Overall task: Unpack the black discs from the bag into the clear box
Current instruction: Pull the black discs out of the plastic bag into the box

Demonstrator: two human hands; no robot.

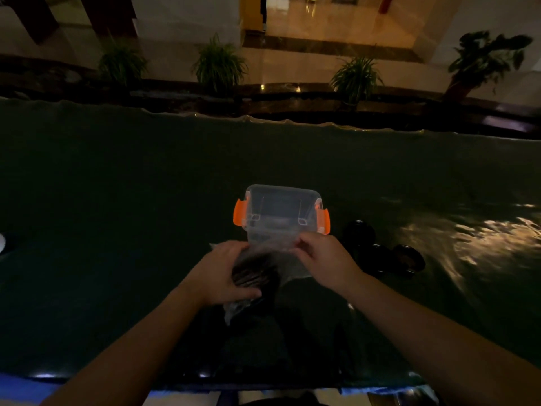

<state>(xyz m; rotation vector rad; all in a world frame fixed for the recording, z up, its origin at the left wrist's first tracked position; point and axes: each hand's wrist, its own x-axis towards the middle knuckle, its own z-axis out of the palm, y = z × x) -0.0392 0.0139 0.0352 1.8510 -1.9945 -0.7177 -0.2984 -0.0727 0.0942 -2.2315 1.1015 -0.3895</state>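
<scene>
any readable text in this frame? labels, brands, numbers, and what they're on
None readable.
Clear box and its orange latches: no print or label visible.
Bag held by left hand and right hand: no print visible, though the frame is dim.
Black discs in the bag and black round items on the table: too dark to show any marking.

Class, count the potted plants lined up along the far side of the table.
4: far left, centre left, centre right, and a broad-leaved one at far right. More may lie outside the frame.
</scene>
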